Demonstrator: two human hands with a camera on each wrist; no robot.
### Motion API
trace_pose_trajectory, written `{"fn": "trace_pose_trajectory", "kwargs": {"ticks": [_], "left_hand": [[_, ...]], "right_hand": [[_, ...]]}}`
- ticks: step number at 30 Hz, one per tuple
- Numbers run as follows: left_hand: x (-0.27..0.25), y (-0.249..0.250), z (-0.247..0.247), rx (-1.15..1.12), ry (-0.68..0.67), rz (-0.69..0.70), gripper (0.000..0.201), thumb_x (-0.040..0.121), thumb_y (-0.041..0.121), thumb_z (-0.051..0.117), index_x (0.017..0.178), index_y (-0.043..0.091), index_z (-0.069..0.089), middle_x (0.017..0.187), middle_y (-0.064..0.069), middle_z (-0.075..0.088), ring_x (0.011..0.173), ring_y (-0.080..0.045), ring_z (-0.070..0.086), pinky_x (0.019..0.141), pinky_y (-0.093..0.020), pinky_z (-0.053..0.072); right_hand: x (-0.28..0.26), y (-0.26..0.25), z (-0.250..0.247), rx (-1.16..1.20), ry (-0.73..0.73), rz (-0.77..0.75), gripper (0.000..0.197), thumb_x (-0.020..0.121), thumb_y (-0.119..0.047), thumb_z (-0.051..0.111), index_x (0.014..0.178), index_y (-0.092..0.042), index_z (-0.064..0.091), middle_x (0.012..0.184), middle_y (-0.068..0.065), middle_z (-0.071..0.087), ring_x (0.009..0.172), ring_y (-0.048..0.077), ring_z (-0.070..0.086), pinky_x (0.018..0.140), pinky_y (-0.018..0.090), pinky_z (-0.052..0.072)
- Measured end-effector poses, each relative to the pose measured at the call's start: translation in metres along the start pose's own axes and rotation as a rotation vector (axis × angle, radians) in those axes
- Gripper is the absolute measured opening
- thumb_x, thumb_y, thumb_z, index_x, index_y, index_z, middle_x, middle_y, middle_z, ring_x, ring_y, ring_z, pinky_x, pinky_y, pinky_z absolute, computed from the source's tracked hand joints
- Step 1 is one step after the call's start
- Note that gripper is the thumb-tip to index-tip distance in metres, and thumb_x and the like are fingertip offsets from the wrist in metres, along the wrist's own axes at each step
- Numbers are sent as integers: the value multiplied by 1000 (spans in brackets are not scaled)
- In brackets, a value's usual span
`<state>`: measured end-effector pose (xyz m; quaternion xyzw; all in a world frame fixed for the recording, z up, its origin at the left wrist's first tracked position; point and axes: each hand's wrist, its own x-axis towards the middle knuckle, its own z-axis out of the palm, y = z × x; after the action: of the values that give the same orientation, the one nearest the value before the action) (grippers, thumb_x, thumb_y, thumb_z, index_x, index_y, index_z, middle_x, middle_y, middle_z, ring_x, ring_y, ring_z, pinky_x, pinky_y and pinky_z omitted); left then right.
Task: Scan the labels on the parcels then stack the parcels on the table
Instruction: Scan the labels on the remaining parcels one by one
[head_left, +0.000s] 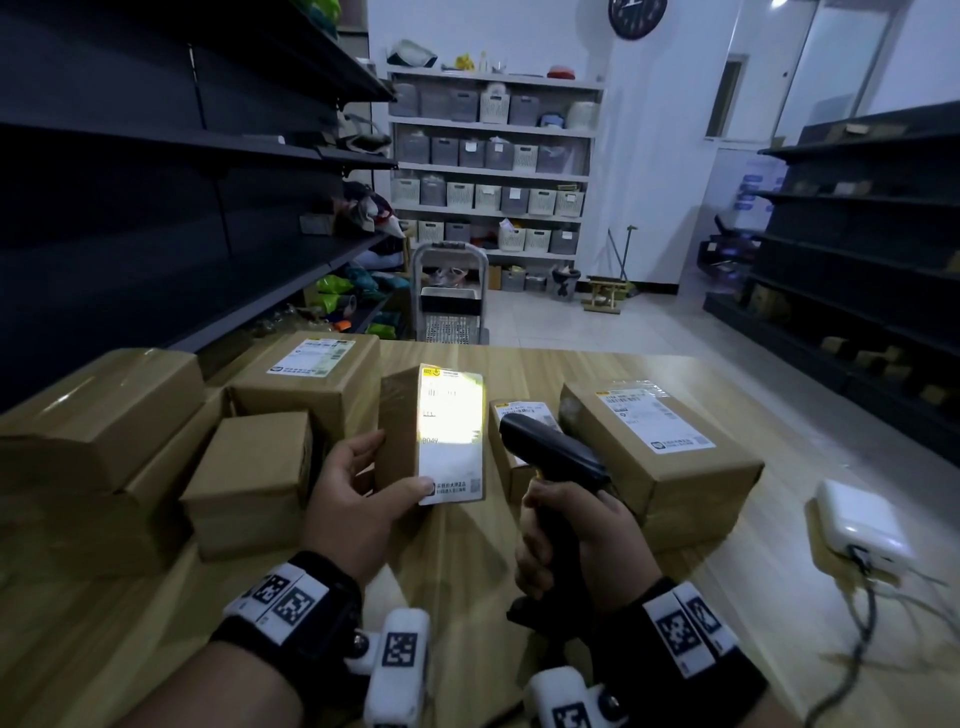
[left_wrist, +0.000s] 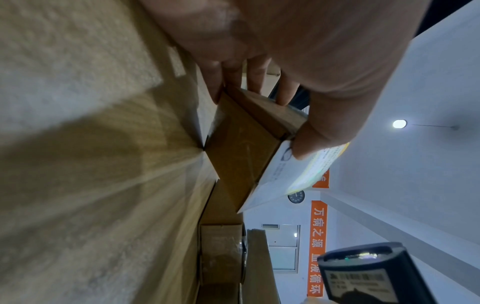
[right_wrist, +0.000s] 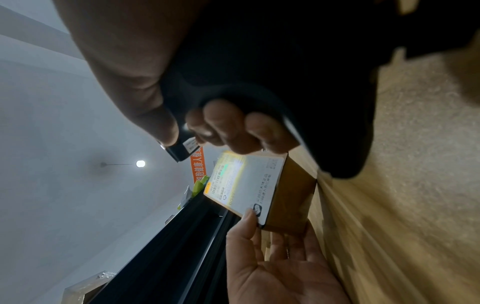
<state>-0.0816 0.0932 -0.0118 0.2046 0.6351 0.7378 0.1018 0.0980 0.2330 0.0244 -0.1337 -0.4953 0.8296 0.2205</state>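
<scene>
On the wooden table (head_left: 519, 597) I take the small parcel (head_left: 400, 441) in my left hand as the landmark. To the left of it stand plain cardboard boxes (head_left: 249, 483), close together and partly stacked. Just behind them is a bigger box with a label (head_left: 311, 356) on its top. My left hand (head_left: 353, 499) holds the small parcel tilted up, with one corner on the table: the thumb presses the lower edge of its white shipping label (head_left: 451, 431) and the fingers are curled around the back side. The upper part of this label is lit bright. To the right of the parcel, my right hand (head_left: 561, 540) is closed around the handle of a black barcode scanner (head_left: 550, 452), whose head points toward the lit label. Behind the scanner lies another small labelled parcel (head_left: 519, 415), and further right a large labelled parcel (head_left: 660, 452). Far to the right of the landmark a white adapter (head_left: 857, 519) with a cable lies near the table edge.
</scene>
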Motion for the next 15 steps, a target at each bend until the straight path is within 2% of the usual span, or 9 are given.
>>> {"fn": "trace_pose_trajectory", "kwargs": {"ticks": [3, 5, 10, 15], "left_hand": [[1, -1, 1, -6, 1, -5, 70, 81, 6, 93, 138, 29, 60, 117, 17, 64, 106, -2, 65, 77, -27, 54], [2, -2, 1, -9, 7, -3, 71, 80, 6, 93, 138, 29, 60, 118, 16, 65, 107, -4, 66, 77, -27, 55], [3, -5, 1, -10, 17, -12, 73, 79, 9, 95, 140, 30, 61, 122, 16, 65, 113, -11, 67, 83, -36, 58], [2, -4, 1, -22, 20, -19, 75, 78, 9, 95, 141, 29, 61, 124, 14, 66, 114, -12, 68, 86, -39, 60]], "right_hand": [[-1, -2, 2, -17, -12, -13, 37, 69, -25, 80, 70, -5, 50, 57, 15, 36, 40, 24, 38, 48, 33, 33], [-1, -2, 2, -22, -11, -16, 35, 72, -23, 79, 67, -5, 49, 57, 15, 36, 40, 24, 38, 48, 33, 33], [-1, -3, 2, -24, -7, -8, 31, 79, -20, 74, 68, -5, 49, 57, 15, 35, 40, 24, 38, 48, 34, 34], [0, -3, 3, -24, 26, -20, 26, 80, -20, 73, 75, -4, 52, 58, 16, 38, 41, 25, 40, 49, 35, 35]]}}
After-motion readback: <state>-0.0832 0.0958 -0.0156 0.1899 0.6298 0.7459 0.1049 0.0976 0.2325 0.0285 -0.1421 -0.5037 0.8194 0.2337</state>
